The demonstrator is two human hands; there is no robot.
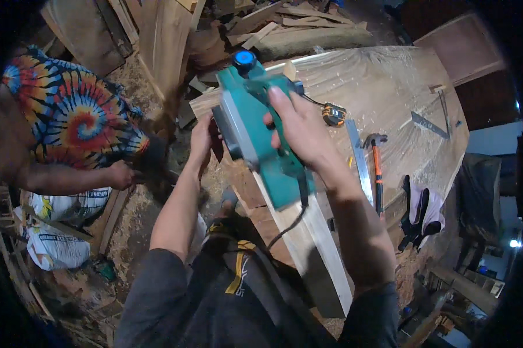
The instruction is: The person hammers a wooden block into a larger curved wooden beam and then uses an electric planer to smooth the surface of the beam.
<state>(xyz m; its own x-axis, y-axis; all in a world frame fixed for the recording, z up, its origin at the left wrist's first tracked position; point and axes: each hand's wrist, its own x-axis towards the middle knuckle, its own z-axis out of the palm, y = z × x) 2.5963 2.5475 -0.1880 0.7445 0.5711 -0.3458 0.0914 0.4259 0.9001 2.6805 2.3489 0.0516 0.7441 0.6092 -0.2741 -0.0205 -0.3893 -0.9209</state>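
A green electric planer (253,133) with a blue front knob (244,58) sits tilted above a long pale board (319,243). Wrapped around its rear handle is my right hand (296,124). My left hand (203,139) is curled against the planer's dark left side; its fingertips are partly hidden, so what they grip cannot be told. The planer's black cord (296,222) hangs from its rear and loops down toward my body. Slight blur covers the planer's left edge.
A wide wooden slab (389,87) bears a tape measure (334,114), a steel ruler (360,162), a hammer (378,174), a saw (429,124) and gloves (421,211). At left, another person in a tie-dye shirt (87,116) reaches an arm out near white sacks (58,246). Scrap wood (296,29) lies behind.
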